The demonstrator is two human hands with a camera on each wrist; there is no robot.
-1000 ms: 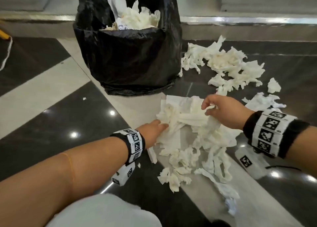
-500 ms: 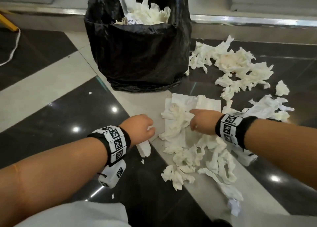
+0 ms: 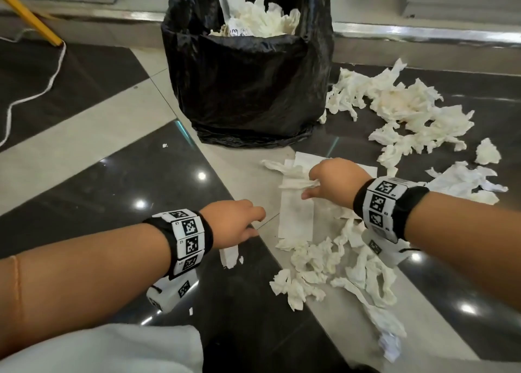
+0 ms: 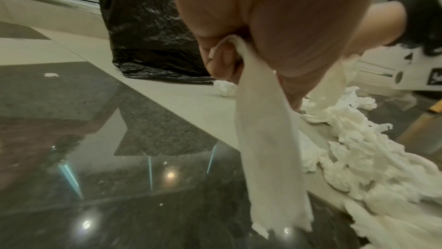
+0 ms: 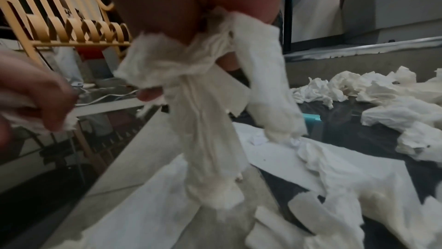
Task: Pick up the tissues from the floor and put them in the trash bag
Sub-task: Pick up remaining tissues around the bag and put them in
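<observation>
Left hand (image 3: 236, 221) curled, pinching a narrow tissue strip (image 4: 270, 151) between thumb and fingers; strip hangs long axis near vertical, torn lower end pointing down at the dark floor tile (image 3: 118, 192). In the head view only the strip's lower end shows below the hand.

Right hand (image 3: 331, 179) curled round a bunch of crumpled tissues (image 5: 205, 120); the bunch hangs down from the fist in long twisted lengths, long axis roughly vertical, ragged ends pointing down and touching the flat tissue sheet (image 3: 296, 217) on the floor under the hand. Hands are near each other, left one lower and nearer the body.

Below and to the right of the right hand: loose pile of shredded tissues (image 3: 338, 262) on the pale tile strip, trailing toward the person. Beyond the right hand, further right: bigger scattered tissue heap (image 3: 408, 110) on dark tile, some small pieces lying apart from it.

Straight ahead of both hands: black trash bag (image 3: 248, 82) upright, mouth open upward, crumpled tissues (image 3: 262, 20) inside near the top. Heap's left edge just beside the bag's base.

Far left of the left hand: white cord (image 3: 42, 90) on the floor, yellow leg (image 3: 28, 14) above it. Marker bands on both wrists.
</observation>
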